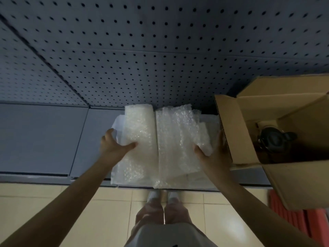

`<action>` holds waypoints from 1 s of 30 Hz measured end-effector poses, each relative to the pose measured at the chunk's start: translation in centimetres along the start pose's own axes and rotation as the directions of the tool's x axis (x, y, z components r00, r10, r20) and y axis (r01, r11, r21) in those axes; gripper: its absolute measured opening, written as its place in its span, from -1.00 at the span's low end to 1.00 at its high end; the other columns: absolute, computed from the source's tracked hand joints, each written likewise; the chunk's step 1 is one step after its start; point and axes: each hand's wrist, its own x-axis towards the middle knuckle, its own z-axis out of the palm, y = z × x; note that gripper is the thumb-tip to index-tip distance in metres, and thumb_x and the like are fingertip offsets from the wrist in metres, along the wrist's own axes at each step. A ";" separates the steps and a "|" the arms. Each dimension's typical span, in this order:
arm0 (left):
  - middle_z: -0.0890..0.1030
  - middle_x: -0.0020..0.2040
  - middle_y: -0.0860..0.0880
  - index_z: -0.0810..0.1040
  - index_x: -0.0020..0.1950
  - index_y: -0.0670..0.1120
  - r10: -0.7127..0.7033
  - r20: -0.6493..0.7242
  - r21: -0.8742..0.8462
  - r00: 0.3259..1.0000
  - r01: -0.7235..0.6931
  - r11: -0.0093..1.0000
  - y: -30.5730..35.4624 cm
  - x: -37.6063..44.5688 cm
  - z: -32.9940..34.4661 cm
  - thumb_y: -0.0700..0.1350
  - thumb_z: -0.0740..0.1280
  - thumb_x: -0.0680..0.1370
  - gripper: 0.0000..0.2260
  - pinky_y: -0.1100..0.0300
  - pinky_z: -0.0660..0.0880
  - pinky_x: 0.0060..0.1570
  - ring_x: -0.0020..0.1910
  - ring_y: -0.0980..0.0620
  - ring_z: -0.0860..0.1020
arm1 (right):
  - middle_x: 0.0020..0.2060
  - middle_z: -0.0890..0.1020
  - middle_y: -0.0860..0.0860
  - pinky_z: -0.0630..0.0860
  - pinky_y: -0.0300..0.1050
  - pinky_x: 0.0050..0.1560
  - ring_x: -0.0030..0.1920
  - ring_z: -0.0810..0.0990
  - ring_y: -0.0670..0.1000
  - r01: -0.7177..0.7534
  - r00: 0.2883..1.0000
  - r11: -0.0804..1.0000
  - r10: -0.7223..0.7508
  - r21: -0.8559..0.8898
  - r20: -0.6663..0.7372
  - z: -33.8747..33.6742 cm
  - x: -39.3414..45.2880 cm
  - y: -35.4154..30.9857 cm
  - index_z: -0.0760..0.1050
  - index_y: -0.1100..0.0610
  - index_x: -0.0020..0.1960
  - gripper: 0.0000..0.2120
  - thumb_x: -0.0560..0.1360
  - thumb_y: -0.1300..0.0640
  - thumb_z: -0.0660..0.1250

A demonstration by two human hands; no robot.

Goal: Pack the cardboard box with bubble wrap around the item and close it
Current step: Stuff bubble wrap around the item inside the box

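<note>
A pile of clear bubble wrap (160, 143) lies on a grey metal shelf (44, 136), folded into loose sheets. My left hand (114, 145) grips its left edge, thumb on top. My right hand (215, 154) holds the right edge, thumb pressed onto the wrap. To the right stands an open cardboard box (293, 182) with its flaps up. Inside it sits a dark item with a black lid (274, 141); its lower part is hidden in shadow.
A grey pegboard wall (160, 50) rises behind the shelf. Beige floor tiles (89, 211) lie below, where my legs and shoes (162, 195) show. Something red and ribbed (292, 218) sits on the floor under the box.
</note>
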 end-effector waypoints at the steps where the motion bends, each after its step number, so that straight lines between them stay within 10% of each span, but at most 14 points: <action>1: 0.23 0.45 -0.16 0.14 0.49 -0.08 0.022 -0.013 0.026 1.000 -0.021 0.999 0.1 -0.4 -0.3 0.10 0.58 0.25 -0.04 -0.18 0.32 0.34 0.40 -0.19 0.29 | 0.54 0.06 0.06 0.02 -0.08 0.48 0.53 0.04 0.07 0.023 1.000 0.998 -0.023 -0.051 -0.004 0.1 -0.4 0.0 -0.10 0.09 0.56 -0.15 0.49 -0.10 0.34; 13: 0.27 0.39 -0.14 0.22 0.44 -0.07 0.007 0.102 -0.037 0.995 -0.003 0.999 3.0 -3.1 2.1 0.09 0.49 0.37 -0.26 -0.04 0.42 0.25 0.33 -0.16 0.37 | 0.49 0.09 0.00 0.08 0.00 0.50 0.50 0.02 0.02 0.412 0.911 0.886 -0.394 -0.213 0.123 3.3 -4.1 -2.2 0.26 0.00 0.44 -0.47 0.50 -0.02 0.29; 30: 0.51 0.05 -0.17 0.37 0.25 -0.24 -0.095 -0.006 0.072 0.995 0.095 0.993 2.9 -1.1 -0.1 -0.12 0.43 0.41 -0.52 0.08 0.48 -0.13 -0.07 -0.14 0.50 | 0.24 0.41 -0.08 0.14 -0.45 0.27 0.30 0.30 -0.08 0.407 0.910 0.911 -0.398 -0.066 0.116 3.0 -3.9 -1.4 0.42 0.02 0.27 -0.65 0.50 0.16 0.33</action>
